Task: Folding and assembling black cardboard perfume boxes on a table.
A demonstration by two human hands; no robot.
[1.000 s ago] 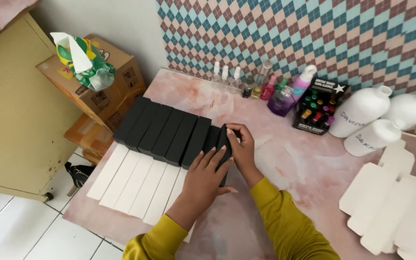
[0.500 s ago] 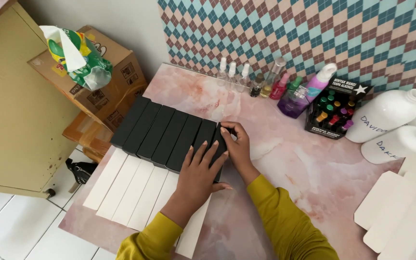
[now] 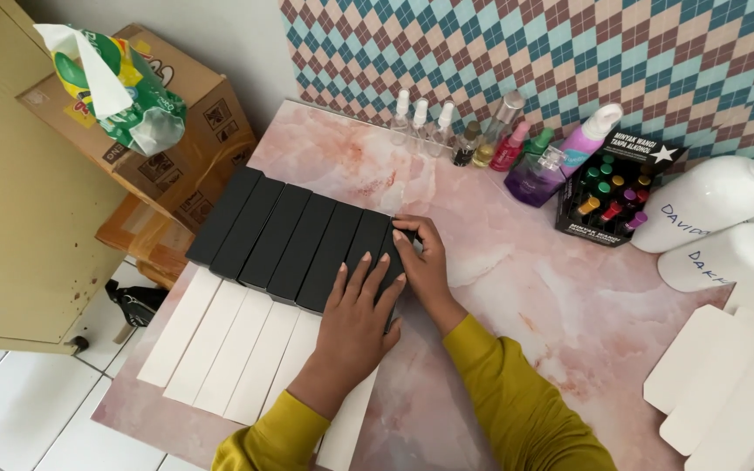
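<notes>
A long matte-black cardboard box (image 3: 383,253) lies at the right end of a row of matching black boxes (image 3: 281,235) on the pink marbled tabletop (image 3: 517,296) — mostly hidden by hands. The left hand (image 3: 355,318) presses flat on top, fingers spread; the right hand (image 3: 421,262) cups its right side, fingertips curled over the far end.

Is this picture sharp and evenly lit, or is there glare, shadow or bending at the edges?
Head view: soft, even daylight, sharp focus; only faint shadows under the left hand and right hand on the black boxes; mild sheen on the white bottles; slight wide-angle slant in the cabinet.
</notes>
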